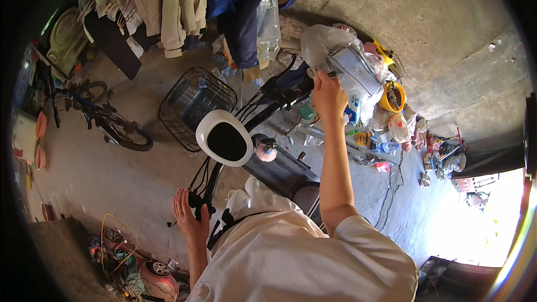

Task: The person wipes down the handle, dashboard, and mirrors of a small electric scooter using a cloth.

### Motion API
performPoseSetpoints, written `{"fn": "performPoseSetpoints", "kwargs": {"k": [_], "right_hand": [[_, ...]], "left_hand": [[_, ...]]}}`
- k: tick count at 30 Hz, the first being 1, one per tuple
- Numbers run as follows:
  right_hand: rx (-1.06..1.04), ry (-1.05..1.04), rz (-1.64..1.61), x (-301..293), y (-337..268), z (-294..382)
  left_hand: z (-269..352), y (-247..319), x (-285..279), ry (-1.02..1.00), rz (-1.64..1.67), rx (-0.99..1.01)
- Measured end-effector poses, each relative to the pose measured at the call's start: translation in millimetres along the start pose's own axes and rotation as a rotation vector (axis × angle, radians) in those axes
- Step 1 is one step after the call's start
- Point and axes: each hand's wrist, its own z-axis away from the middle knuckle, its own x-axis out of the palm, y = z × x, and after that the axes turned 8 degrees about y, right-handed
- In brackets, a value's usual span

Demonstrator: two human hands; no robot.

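In front of me stands an electric scooter with a black handlebar (265,118), a white-rimmed dark dash panel (226,141) and a black wire basket (184,109). My left hand (189,216) rests at the left handlebar end, thumb apart from the extended fingers, not wrapped around it. My right hand (330,94) is closed at the outer end of the right grip (304,87). A small greyish cloth-like piece (311,72) shows at its fingertips; the fingers partly hide it. Below the dash, a pinkish round thing (267,152) sits above the ribbed footboard (279,170).
A bench (356,147) heaped with plastic bags, a box and a yellow helmet (392,96) stands right of the scooter. Clothes (168,4) hang at the back. A bicycle (113,121) stands left. A pink toy car (157,279) is at lower left; a bright doorway (482,222) opens right.
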Motion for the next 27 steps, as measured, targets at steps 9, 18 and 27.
{"fn": "performPoseSetpoints", "kwargs": {"k": [9,18,27], "right_hand": [[-0.006,-0.095,-0.098,-24.6,-43.9,56.3],[0.051,-0.056,0.052,-5.9,-9.2,-3.4],[-0.023,-0.095,-0.116,-25.2,-41.5,52.2]], "left_hand": [[1.3,-2.0,-1.5,0.0,-0.002,0.002],[3.2,-6.7,4.6,0.017,-0.016,0.019],[2.6,-5.6,-0.7,0.001,-0.018,0.015]]}}
